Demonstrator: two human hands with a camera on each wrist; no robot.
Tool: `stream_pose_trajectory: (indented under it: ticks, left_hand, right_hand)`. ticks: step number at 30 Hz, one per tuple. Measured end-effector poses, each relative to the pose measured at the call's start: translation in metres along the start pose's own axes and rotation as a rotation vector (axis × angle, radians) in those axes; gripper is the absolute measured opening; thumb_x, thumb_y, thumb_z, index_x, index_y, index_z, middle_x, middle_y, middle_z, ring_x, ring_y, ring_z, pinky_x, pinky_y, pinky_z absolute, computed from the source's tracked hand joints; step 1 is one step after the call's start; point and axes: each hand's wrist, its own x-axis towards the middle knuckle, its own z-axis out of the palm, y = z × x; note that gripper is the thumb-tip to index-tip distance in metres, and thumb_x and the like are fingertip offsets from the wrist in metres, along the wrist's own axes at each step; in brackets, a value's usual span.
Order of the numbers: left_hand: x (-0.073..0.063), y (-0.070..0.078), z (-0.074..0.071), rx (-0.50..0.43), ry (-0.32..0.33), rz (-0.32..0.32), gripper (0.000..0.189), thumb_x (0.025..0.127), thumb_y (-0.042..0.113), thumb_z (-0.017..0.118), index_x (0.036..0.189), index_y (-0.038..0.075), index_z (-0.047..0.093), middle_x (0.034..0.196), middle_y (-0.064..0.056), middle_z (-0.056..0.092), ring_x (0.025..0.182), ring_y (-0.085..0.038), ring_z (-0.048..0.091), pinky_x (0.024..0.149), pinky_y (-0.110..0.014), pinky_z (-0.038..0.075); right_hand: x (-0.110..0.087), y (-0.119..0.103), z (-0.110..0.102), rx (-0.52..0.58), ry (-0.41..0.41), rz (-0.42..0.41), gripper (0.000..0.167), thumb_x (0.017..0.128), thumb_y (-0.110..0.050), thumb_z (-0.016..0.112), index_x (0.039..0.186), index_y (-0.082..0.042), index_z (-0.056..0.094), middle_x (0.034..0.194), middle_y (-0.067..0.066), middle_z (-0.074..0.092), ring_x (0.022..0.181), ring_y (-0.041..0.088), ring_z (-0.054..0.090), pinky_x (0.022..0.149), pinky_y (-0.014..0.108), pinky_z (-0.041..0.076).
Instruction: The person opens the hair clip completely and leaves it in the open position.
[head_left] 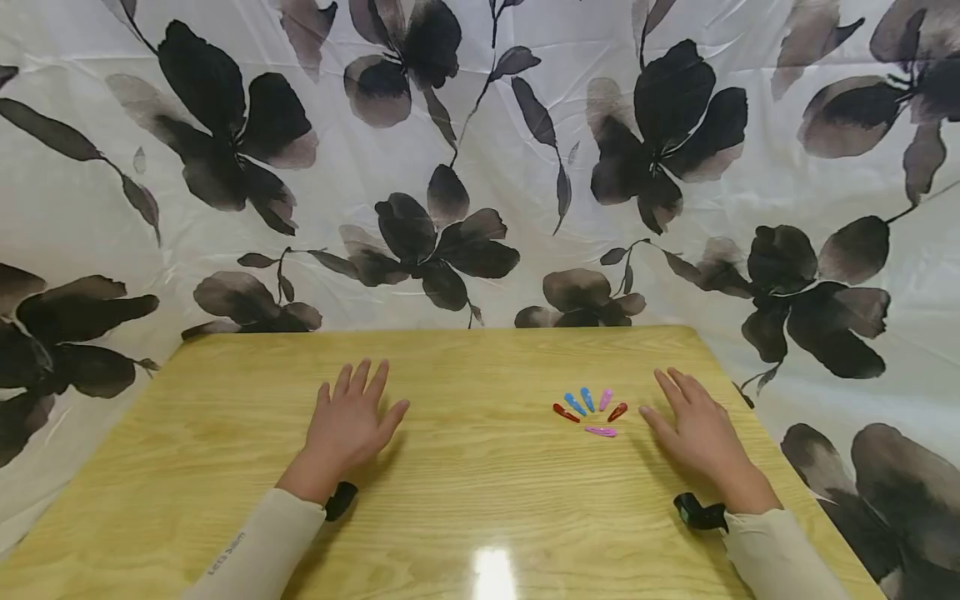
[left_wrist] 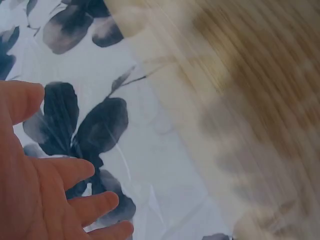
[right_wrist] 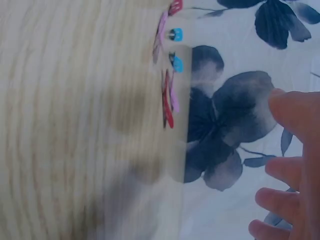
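Note:
Several small hair clips lie fanned out on the right half of the table: a dark red clip at the left, two blue clips, a pink clip, another red clip and a pink clip lying crosswise in front. My right hand is just right of them, fingers extended, holding nothing. In the right wrist view its fingers show apart from the clips. My left hand hovers over the left half of the table, fingers spread, with nothing in it.
A light wood-grain table spans the front, with rounded back corners. Behind it hangs a white cloth with dark flower prints. Each wrist wears a small black camera, one on the left wrist and one on the right.

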Motion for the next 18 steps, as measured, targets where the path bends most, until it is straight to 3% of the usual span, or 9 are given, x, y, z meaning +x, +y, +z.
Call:
stream_pose_trajectory:
  ticks: [9, 18]
  left_hand:
    - [0.006, 0.017, 0.009, 0.003, 0.012, 0.027, 0.070, 0.099, 0.051, 0.044, 0.152, 0.008, 0.031, 0.153, -0.023, 0.033, 0.142, -0.048, 0.025, 0.107, -0.069, 0.022]
    - [0.013, 0.040, 0.015, -0.009, 0.004, 0.054, 0.070, 0.097, 0.049, 0.049, 0.150, 0.007, 0.034, 0.151, -0.023, 0.037, 0.140, -0.046, 0.030, 0.106, -0.067, 0.028]
  right_hand:
    - [0.000, -0.002, -0.001, 0.016, 0.024, 0.011, 0.067, 0.098, -0.046, 0.051, 0.148, -0.004, 0.037, 0.149, 0.027, 0.036, 0.136, 0.049, 0.031, 0.099, 0.071, 0.030]
    - [0.002, -0.007, 0.000, 0.037, 0.077, 0.003, 0.055, 0.096, -0.035, 0.058, 0.139, -0.003, 0.050, 0.139, 0.026, 0.049, 0.126, 0.048, 0.046, 0.096, 0.069, 0.034]
